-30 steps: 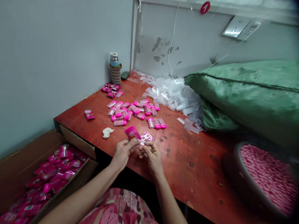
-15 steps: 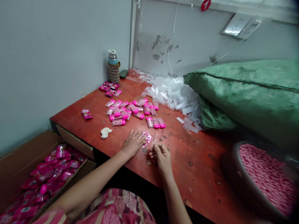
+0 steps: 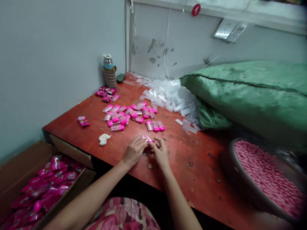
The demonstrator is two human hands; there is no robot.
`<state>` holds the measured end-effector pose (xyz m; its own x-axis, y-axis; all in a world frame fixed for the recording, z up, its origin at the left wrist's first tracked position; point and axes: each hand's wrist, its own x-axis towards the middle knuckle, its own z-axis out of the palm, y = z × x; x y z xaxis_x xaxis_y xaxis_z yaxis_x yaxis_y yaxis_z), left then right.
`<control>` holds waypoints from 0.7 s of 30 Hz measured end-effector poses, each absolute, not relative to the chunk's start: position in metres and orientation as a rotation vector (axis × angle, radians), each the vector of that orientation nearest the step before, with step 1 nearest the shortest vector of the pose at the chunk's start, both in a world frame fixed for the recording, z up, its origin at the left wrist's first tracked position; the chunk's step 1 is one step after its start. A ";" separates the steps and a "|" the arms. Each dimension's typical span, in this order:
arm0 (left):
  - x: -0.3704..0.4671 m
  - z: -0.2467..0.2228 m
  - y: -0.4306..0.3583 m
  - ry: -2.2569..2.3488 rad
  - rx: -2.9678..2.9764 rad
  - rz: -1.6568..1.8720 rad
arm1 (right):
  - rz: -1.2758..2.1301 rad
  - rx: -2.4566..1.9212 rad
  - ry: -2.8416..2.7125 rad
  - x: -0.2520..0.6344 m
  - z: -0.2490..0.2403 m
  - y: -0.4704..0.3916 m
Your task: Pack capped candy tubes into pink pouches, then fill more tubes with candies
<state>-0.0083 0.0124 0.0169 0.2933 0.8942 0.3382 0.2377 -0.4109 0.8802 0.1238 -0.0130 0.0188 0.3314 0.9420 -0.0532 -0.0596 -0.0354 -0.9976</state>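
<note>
A small pink printed packet (image 3: 146, 138) is at the table's front, between my two hands. My left hand (image 3: 135, 149) has its fingers closed on the packet's left side. The fingers of my right hand (image 3: 159, 151) pinch its right edge. Just beyond lie several pink-capped clear bottles (image 3: 117, 127) filled with pink beads, with a row of them (image 3: 155, 126) nearest my hands. A crumpled white wad (image 3: 104, 139) rests left of my left hand.
Clear bottles without caps (image 3: 177, 102) are heaped at the back beside a green sack (image 3: 249, 95). A dark tub (image 3: 233, 156) of pink beads stands right. A cardboard box (image 3: 69, 148) of pink packets is lower left. A covered flask (image 3: 110, 76) stands at the back left.
My right hand has moved up to the packet and now grips its edge. My left hand's fingers have drawn in from lying flat on it. The view has shifted slightly.
</note>
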 end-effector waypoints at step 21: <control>-0.019 0.037 0.020 1.034 0.513 0.898 | 0.115 -1.638 -2.612 0.237 0.042 0.116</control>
